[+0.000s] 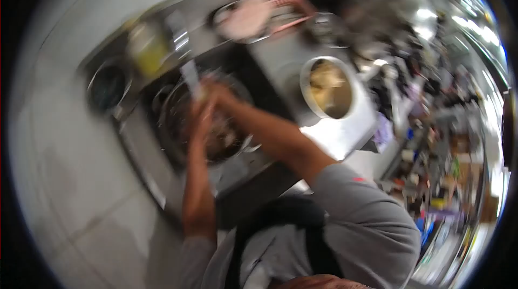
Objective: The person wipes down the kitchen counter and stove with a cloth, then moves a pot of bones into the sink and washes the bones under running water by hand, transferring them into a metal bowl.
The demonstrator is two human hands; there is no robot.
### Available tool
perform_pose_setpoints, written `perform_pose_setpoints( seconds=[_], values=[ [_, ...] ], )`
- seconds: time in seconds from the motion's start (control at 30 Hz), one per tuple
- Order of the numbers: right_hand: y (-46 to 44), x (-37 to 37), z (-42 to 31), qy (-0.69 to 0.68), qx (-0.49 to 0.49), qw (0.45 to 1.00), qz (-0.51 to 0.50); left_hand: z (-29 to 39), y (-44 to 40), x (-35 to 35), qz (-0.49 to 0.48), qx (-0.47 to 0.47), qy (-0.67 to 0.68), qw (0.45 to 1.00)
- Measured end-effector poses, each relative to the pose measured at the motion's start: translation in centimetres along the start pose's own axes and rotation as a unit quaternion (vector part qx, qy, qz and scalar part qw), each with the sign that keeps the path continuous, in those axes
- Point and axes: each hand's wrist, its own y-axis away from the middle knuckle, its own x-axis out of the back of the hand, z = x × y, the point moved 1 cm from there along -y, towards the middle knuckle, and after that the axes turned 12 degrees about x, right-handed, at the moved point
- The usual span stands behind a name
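Glare is whitening the table (pixel 329 139) beside the white pot (pixel 353 94), lights (pixel 476 27) are shining far to its right, blur is softening everything, edges are bending.

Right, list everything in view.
Round vessel: 1, dark, below hands
Strip: 1, silvery, by hands, blurred
Flat surface: 1, black, around vessel
Container: 1, yellow, upper left
Round dish: 1, dark, far left
Pink items: 2, pink, top centre
Pot: 1, pale, right of hands
Food: uncounted, yellowish, in pot
Background clutter: uncounted, mixed, right
Tiles: several, pale, left
Sleeves: 2, grey, bottom
Left hand: 1, bare, over vessel
Right hand: 1, bare, beside left
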Motion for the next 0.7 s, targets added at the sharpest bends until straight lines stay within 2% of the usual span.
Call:
perform_pose_setpoints(
  seconds=[0.03, 0.1, 0.13, 0.17, 0.2, 0.23, 0.3, 0.4, 0.5, 0.53, 0.6, 0.63, 0.67, 0.7],
  values=[
    [3.5, -0.3, -3.5, 0.07, -0.042, 0.997, 0.0, 0.0, -0.7, 0.8, 0.058, 0.031, -0.052, 0.996],
    [7.0, -1.2, -6.2, 0.12, -0.112, 0.986, -0.017, -3.1, -3.6, 2.9, 0.124, -0.071, -0.048, 0.989],
    [8.9, -2.1, -8.2, 0.13, -0.156, 0.979, 0.0, -3.0, -3.6, 2.6, 0.191, -0.046, 0.048, 0.979],
    [8.9, -1.9, -6.9, 0.177, -0.072, 0.981, -0.002, -3.6, -4.2, 3.0, 0.209, -0.039, 0.038, 0.976],
    [8.2, -1.4, -4.5, 0.197, 0.047, 0.979, 0.021, -1.3, -1.8, 1.4, 0.242, 0.03, 0.054, 0.968],
    [10.2, -2.0, -7.5, 0.157, 0.038, 0.986, 0.049, -3.5, -3.5, 1.2, 0.244, 0.031, 0.165, 0.955],
    [12.9, -2.9, -10.3, 0.308, 0.211, 0.927, 0.034, -3.0, -2.8, 1.7, 0.134, 0.064, 0.294, 0.944],
    [14.0, -2.8, -10.3, 0.349, 0.342, 0.87, 0.058, -1.6, -2.4, 1.8, 0.067, 0.155, 0.436, 0.884],
    [13.0, -1.5, -10.8, 0.34, 0.156, 0.921, 0.112, -0.8, -1.6, 0.3, 0.102, 0.077, 0.175, 0.976],
    [12.1, -1.0, -11.1, 0.326, 0.088, 0.935, 0.104, -1.7, -1.8, -0.2, 0.093, 0.069, 0.184, 0.976],
    [11.2, -0.6, -9.5, 0.43, 0.271, 0.858, 0.074, -2.2, -1.6, 0.7, 0.093, 0.179, 0.187, 0.961],
    [10.9, -0.1, -8.8, 0.479, 0.356, 0.8, 0.062, -2.2, -1.7, 1.1, 0.084, 0.232, 0.186, 0.951],
    [10.7, -0.4, -8.1, 0.404, 0.29, 0.868, 0.004, -2.7, -1.4, 1.4, 0.089, 0.235, 0.192, 0.949],
    [10.8, -0.8, -7.9, 0.352, 0.253, 0.901, -0.016, -3.5, -1.1, 1.5, 0.088, 0.238, 0.197, 0.947]
  ],
)
